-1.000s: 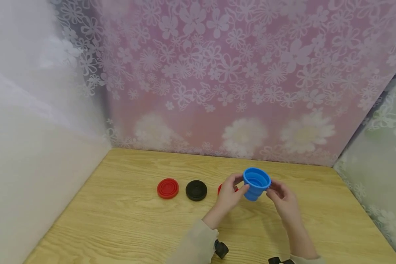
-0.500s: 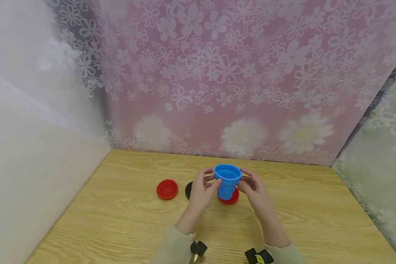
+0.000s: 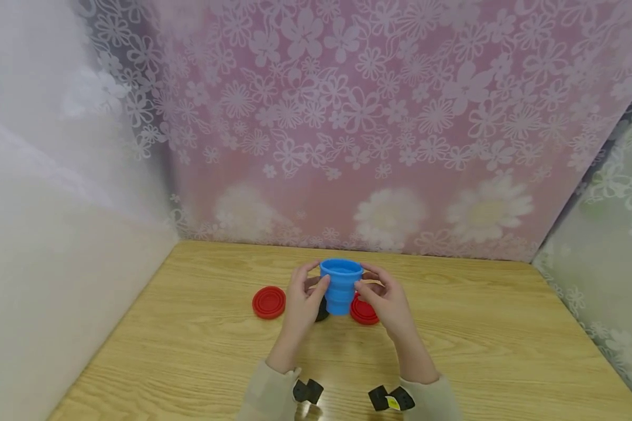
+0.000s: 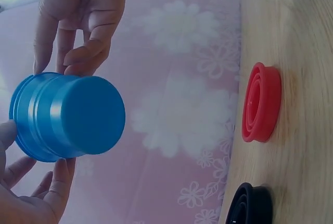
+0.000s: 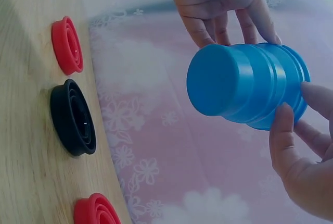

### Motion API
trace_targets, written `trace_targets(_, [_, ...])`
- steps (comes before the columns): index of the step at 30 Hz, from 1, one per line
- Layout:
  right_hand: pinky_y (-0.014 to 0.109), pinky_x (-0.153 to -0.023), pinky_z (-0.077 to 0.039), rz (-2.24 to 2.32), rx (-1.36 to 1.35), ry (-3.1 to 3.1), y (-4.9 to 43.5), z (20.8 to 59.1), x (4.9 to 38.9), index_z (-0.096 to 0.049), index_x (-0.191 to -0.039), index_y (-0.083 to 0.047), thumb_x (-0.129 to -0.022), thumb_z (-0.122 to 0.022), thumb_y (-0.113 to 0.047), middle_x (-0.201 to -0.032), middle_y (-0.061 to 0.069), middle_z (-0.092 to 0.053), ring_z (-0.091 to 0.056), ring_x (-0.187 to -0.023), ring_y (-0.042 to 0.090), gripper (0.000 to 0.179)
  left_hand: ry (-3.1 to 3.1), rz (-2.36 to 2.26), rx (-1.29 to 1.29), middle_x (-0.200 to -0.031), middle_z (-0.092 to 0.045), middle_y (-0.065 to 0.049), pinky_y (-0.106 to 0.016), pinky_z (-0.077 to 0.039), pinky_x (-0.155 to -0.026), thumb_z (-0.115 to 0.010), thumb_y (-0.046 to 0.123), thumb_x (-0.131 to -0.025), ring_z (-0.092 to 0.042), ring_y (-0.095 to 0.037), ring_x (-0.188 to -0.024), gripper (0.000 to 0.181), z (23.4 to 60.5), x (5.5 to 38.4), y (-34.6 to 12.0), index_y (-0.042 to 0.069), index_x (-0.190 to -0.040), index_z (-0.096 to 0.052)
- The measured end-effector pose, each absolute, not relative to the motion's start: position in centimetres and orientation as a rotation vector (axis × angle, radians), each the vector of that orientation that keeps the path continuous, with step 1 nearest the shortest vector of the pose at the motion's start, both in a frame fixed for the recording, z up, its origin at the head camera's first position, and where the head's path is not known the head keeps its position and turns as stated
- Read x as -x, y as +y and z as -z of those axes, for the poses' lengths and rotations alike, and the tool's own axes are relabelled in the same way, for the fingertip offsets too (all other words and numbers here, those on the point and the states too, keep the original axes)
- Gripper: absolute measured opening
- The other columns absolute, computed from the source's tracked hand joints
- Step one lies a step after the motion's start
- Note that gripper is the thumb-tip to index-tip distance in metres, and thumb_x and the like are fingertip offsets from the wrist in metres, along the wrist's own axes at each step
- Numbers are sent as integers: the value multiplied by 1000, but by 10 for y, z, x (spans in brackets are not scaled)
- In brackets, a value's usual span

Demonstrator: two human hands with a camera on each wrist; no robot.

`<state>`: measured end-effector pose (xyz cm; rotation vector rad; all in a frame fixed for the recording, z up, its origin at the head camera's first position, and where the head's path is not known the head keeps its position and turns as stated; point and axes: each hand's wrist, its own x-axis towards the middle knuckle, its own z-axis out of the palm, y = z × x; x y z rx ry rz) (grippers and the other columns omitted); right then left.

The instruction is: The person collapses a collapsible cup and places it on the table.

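A blue collapsible cup (image 3: 340,286), pulled out to its full stepped height, is held upright above the table between both hands. My left hand (image 3: 301,301) grips its left side with thumb and fingers near the rim. On the opposite side my right hand (image 3: 388,301) grips it the same way. Both wrist views show the cup's round base (image 4: 93,115) off the table. Below and behind the cup, a black collapsed cup (image 5: 73,117) is partly covered by the left hand in the head view. A red collapsed cup (image 3: 365,310) lies just beneath the right hand.
Another red collapsed cup (image 3: 268,302) lies flat to the left, in a row with the other two. The wooden table (image 3: 189,351) meets a flowered pink backdrop (image 3: 305,146) at the back, with pale side walls left and right.
Both hands have carried the blue cup leftward, from right of the right-hand red cup to between it and the black cup. The flat cups have stayed in place.
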<state>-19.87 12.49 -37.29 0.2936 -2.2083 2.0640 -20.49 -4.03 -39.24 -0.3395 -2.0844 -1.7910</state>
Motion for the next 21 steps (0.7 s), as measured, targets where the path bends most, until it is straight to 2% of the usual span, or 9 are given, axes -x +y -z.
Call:
trace_targets(4, [27,-69,-50,-2033,-297,-2231,125,374,199,-50,-121,-3,-82,-62,-8,-111,15,-49,-59,-79,17,41,-2106,1751,361,-114,-47,-15,-32,-49,-73,-56,23,-88,-59,-27,-89,35,392,205,-42,5,-117,-54])
trace_targets(7, [31,-68,-50,-1994,-293,-2245,126,376,199,-52,-119,-5,-82,-63,-11,-102,17,-55,-60,-78,25,39,-2114,1731,391,-113,-47,-14,-30,-50,-71,-56,23,-88,-60,-25,-87,34,391,206,-43,4,-116,-55])
trace_targets(11, [32,-66,-50,-1872,-340,-2276,128,379,199,-55,-114,-6,-82,-63,-11,-104,14,-55,-56,-81,33,33,-2137,1722,414,-112,-48,-14,-30,-50,-70,-56,20,-88,-61,-25,-84,31,391,206,-43,4,-114,-56])
trace_targets(16, [41,-78,-42,-1666,-407,-2291,129,381,199,-57,-105,-4,-82,-63,-11,-115,13,-50,-46,-100,29,25,-2183,1759,442,-113,-47,-17,-34,-50,-71,-55,13,-88,-60,-30,-83,28,382,201,-44,0,-113,-55])
trace_targets(19, [47,-88,-36,-1686,-410,-2270,129,381,198,-55,-103,-1,-83,-62,-11,-114,15,-51,-42,-111,31,23,-2217,1797,486,-113,-46,-20,-35,-50,-70,-54,9,-88,-60,-32,-83,29,370,192,-45,-3,-115,-53])
trace_targets(21, [49,-92,-34,-1719,-400,-2263,130,381,197,-53,-103,0,-83,-61,-11,-109,16,-53,-43,-112,32,23,-2241,1813,503,-111,-47,-21,-33,-50,-69,-54,9,-88,-60,-31,-83,29,364,187,-45,-5,-114,-52])
